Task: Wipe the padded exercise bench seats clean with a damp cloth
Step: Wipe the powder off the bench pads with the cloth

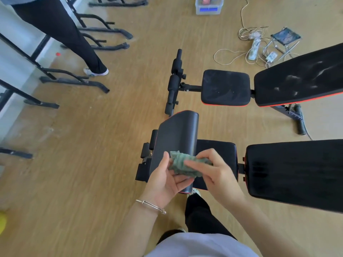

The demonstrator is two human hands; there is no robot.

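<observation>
A second bench (225, 88) stands beyond the near bench (216, 151).

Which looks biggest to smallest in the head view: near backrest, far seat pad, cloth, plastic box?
1. near backrest
2. far seat pad
3. cloth and plastic box look alike; box is farther and cropped, so unranked.
</observation>
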